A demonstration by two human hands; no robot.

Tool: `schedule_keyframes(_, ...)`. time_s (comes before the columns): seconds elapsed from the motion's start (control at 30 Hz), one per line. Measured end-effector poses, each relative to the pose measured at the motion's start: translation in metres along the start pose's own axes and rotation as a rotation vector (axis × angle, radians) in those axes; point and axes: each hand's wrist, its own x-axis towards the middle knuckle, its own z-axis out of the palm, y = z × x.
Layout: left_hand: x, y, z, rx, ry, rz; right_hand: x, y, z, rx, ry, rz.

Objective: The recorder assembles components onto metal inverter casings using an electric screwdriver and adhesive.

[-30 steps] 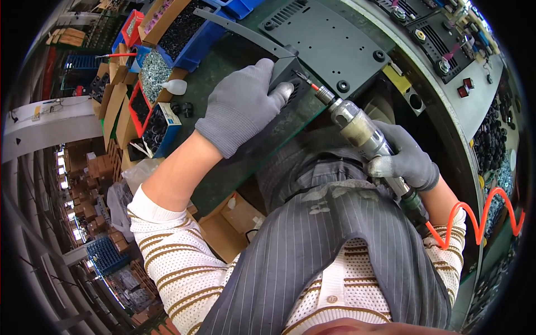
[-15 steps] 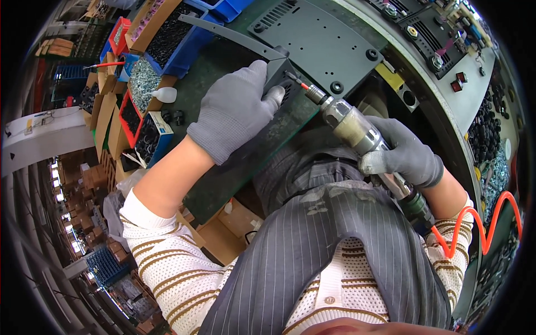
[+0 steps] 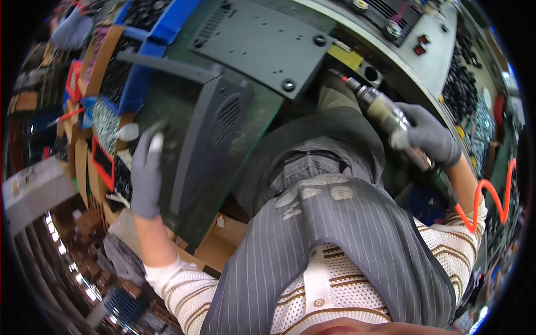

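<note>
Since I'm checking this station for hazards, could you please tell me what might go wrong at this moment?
The right hand holds the powered screwdriver with its tip in the air near the person's lap; it might jab clothing. Its orange coiled hose loops by the arm and may snag. The left hand reaches toward the screw tray, likely unwatched.

Two gloved hands show: the left hand at nine o'clock and the right hand at three o'clock. There is one powered screwdriver, held in the right hand, and one coiled orange hose at four o'clock. Two dark metal housings lie on the tabletop: one flat panel at twelve o'clock and one vented cover nearer the centre. The flat panel carries three round feet that can be counted. One white spoon-like scoop lies at nine o'clock. One blue bin sits at eleven o'clock. The small parts in the trays at the left and right rims are too many and too blurred to count.
</note>
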Motion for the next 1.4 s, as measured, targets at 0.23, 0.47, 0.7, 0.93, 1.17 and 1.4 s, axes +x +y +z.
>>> schedule_keyframes(0.23, -0.021, -0.097, 0.008, 0.204, -0.151, 0.069, 0.026, 0.046, -0.065, 0.179, 0.238, 0.346)
schedule_keyframes(0.47, -0.031, -0.140, 0.018, 0.392, -0.136, 0.153, 0.072, 0.049, -0.065, 0.464, 0.147, 0.197)
schedule_keyframes(0.7, -0.088, -0.087, 0.049, -0.025, -0.173, -0.019, 0.080, 0.090, -0.045, 0.987, 0.175, 0.117)
schedule_keyframes(0.93, -0.081, -0.106, 0.086, 0.230, 0.323, 0.189, 0.171, 0.143, 0.066, 1.179, -0.173, 0.180)
schedule_keyframes(1.17, -0.105, -0.005, -0.010, 0.546, 0.503, 0.507, 0.237, 0.141, 0.104, 0.987, -0.104, 0.208)
schedule_keyframes(1.4, -0.080, -0.021, 0.034, 0.089, 0.613, 0.519, 0.099, 0.016, 0.118, 0.756, -0.770, 0.125)
